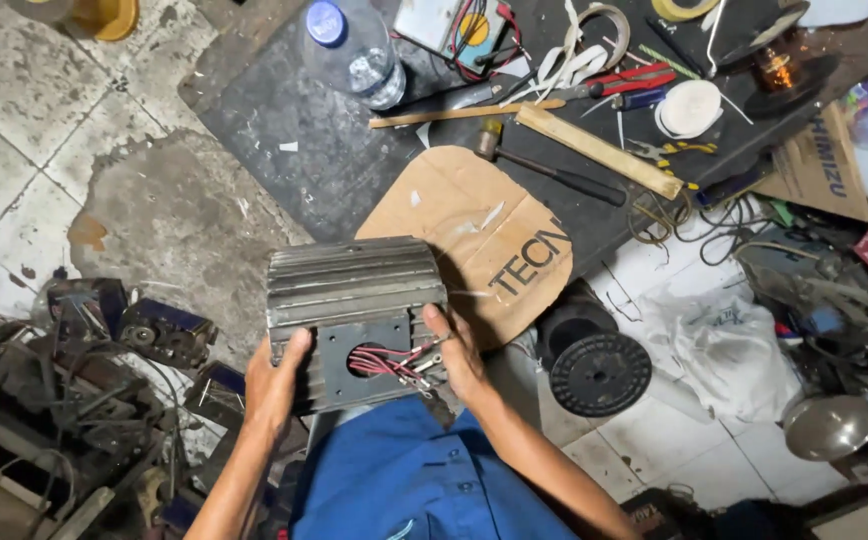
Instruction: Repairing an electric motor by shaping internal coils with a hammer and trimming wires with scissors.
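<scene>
Beside tan cardboard [474, 235], hands grip motor housing [354, 300].

From the head view I see my left hand [272, 385] and right hand [457, 358] gripping a grey finned motor housing [354, 285] with red wires [386, 362] at its opening, above a cardboard piece [484, 235], hammer [549, 168] and water bottle [354, 50].

Grey ribbed metal motor housing [354, 300], flat plate facing up, red wires [389, 362] spilling from its round hole
</scene>
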